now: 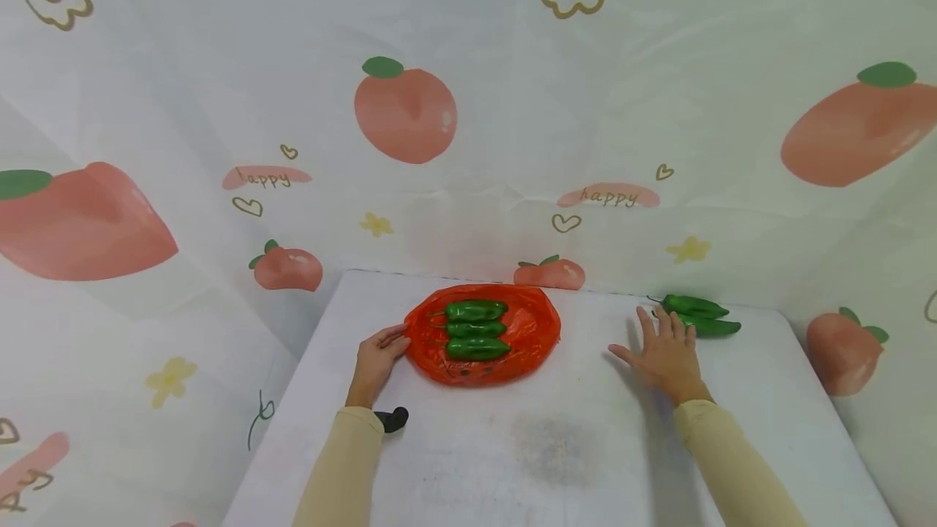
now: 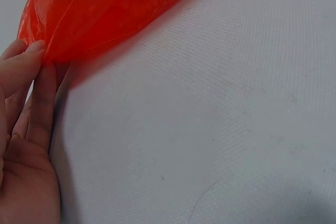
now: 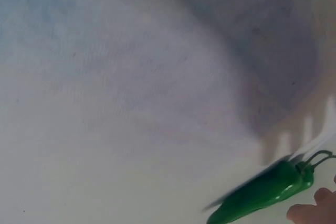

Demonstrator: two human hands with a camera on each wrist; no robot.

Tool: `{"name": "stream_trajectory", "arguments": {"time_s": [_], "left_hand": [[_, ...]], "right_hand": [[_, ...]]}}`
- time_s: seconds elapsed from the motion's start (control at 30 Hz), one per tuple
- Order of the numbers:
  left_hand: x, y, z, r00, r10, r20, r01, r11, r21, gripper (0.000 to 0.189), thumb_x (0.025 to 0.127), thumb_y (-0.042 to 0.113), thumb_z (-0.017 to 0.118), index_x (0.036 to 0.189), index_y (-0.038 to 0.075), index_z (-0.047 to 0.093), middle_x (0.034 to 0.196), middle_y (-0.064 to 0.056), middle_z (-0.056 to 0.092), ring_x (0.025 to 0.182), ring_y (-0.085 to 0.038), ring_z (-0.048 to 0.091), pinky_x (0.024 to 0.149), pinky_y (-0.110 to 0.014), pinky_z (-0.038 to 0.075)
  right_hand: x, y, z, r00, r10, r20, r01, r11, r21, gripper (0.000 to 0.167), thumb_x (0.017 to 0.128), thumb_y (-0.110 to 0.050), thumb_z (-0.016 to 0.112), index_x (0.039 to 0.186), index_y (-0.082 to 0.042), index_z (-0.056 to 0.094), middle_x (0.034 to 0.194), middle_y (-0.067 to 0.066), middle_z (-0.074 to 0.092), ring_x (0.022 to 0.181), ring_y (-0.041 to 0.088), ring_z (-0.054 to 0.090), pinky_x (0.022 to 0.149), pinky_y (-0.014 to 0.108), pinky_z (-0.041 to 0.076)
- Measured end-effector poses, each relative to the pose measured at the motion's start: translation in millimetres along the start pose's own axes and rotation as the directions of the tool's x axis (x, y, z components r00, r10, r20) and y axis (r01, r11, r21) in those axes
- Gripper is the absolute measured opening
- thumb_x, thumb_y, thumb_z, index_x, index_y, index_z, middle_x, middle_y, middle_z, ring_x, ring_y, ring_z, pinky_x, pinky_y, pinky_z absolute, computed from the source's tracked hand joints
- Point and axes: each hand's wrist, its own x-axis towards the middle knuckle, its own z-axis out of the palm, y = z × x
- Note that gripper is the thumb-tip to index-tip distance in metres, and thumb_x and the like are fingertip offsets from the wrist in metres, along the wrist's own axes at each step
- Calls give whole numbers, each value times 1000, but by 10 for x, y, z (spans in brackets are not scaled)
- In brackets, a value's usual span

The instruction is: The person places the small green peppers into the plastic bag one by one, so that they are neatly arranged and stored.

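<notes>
My left hand (image 1: 379, 358) pinches the left edge of a red plastic bag (image 1: 534, 332) between thumb and fingers; the pinched film (image 2: 100, 19) shows in the left wrist view. On the bag, three green peppers (image 1: 476, 330) lie side by side, stems to the left. My right hand (image 1: 668, 354) is held with fingers spread at two more green peppers (image 1: 706, 326) near the table's back right. Its fingertips overlap the stem ends in the head view. One pepper (image 3: 262, 190) shows beside the fingertips (image 3: 310, 212) in the right wrist view.
A dark curved object (image 1: 395, 420) lies by the left wrist, partly hidden behind the sleeve. The white table (image 1: 615, 462) has a grey stain near its middle. A fruit-printed sheet (image 1: 483, 210) hangs behind and along the sides.
</notes>
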Motion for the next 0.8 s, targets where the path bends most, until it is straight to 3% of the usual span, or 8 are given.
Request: {"name": "stream_trajectory", "arguments": {"time_s": [0.27,0.53,0.8], "left_hand": [[-20,49,-20,1000,3,-4,-3,1000,4,37,99,19,68,136,14,66,139,-11,66,129,-24,64,106,-31,54],[16,55,-20,1000,-5,10,5,1000,4,37,99,18,67,136,15,66,140,-9,66,129,-23,63,106,-30,54],[-5,32,-7,1000,13,2,-13,1000,-7,38,97,19,71,134,13,67,138,-12,67,126,-21,64,97,-19,56]], "right_hand": [[14,195,-45,998,-15,-65,17,1000,26,100,88,-70,63,152,1,35,152,40,31,136,65,29,107,84,20],[23,358,-95,998,48,-49,-45,998,49,103,91,-69,60,155,4,28,150,44,28,134,67,27,104,81,23],[29,490,-102,991,47,-122,-40,997,60,88,92,-51,70,150,6,35,142,47,36,127,68,35,102,79,31]]}}
